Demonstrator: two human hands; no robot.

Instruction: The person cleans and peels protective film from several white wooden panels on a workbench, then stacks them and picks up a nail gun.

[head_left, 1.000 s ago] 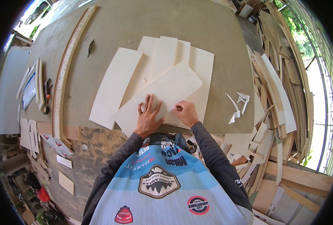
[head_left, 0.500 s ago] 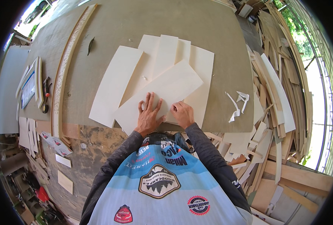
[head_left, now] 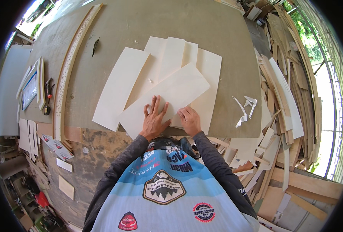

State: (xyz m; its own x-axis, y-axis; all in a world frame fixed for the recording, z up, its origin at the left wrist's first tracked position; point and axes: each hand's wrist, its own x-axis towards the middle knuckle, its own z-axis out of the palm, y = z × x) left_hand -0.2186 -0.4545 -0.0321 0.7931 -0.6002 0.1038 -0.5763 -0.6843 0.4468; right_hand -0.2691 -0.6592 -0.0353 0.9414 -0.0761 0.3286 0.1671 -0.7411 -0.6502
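A pale, thin rectangular panel lies aslant on top of several similar white panels, fanned out on the worktable. My left hand rests flat on this top panel near its close edge, fingers spread. Beside it, my right hand is at the panel's right-hand near edge, its fingers bent and drawn together. Whatever those fingertips pinch is hidden beneath them. Under the top panel, a left panel and a right panel stick out. A tiny white scrap sits just beyond my left hand.
Torn white strips lie on the table to the right. A long pale board runs along the left side, with a black tool beyond it. Stacked wood offcuts crowd the right; more scraps lie on the floor.
My right hand's fingers have shifted slightly and look a little less curled at the panel's edge. My left hand stays flat in place; the whole view has moved a touch.
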